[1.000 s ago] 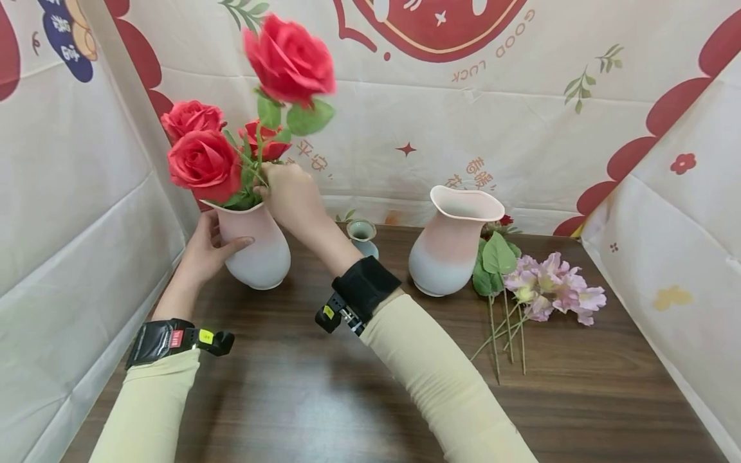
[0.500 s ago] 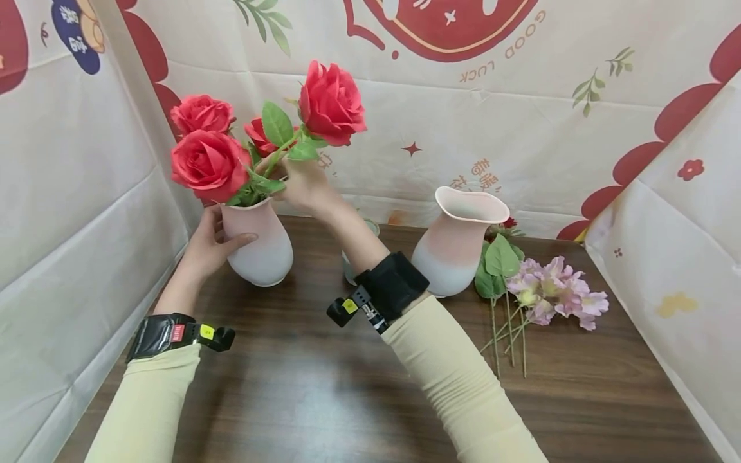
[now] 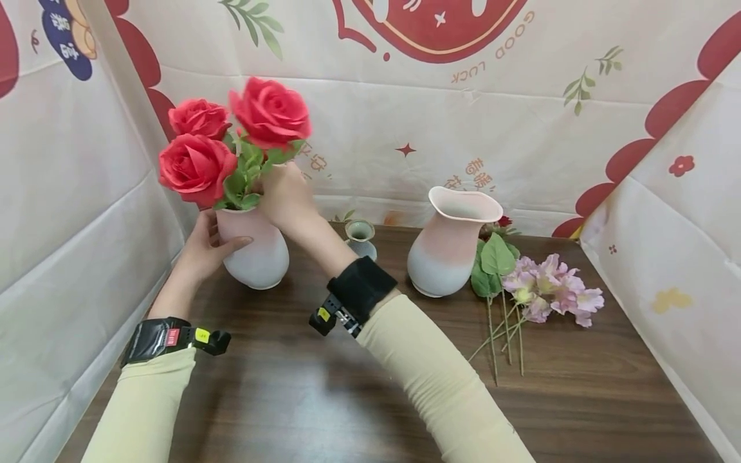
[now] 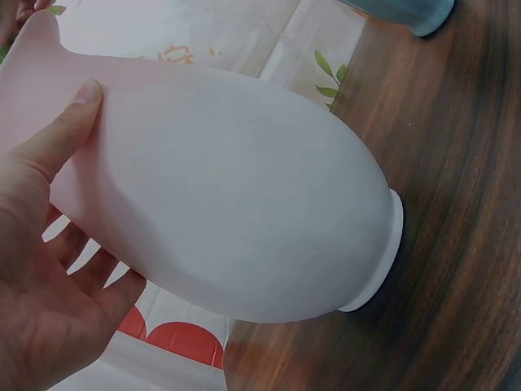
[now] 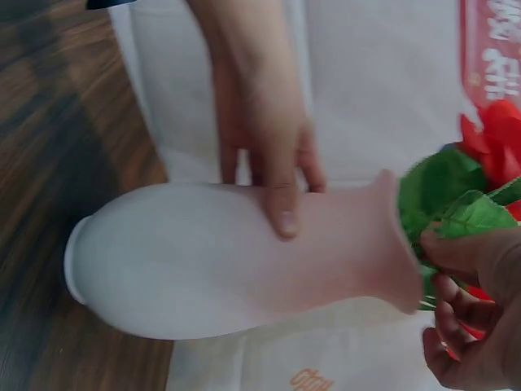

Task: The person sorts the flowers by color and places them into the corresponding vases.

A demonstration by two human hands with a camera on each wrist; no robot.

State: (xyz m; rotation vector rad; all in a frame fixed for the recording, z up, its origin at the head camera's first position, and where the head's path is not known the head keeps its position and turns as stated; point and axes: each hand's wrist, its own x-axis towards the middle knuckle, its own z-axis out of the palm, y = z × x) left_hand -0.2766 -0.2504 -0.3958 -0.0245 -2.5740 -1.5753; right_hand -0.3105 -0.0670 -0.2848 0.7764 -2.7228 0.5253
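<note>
My left hand grips a vase that fades from pink to pale blue. In the left wrist view its thumb lies along one side of the vase, the fingers behind. Two red roses lean out over the vase's left rim. Right at the mouth, my right hand holds a taller red rose low on its stem, among green leaves. The right wrist view shows thumb and fingertips around the leafy stem, just past the pink rim. The stem's lower end is hidden.
A second pink and blue vase stands right of centre. Beside it lie lilac flowers, green leaves and thin stems. A small blue-green vase sits behind my right forearm. Printed cloth walls the wooden table.
The rose in my right hand came down, tilted right, then swung back left and more upright over the vase mouth. My left hand keeps its grip on the vase.
</note>
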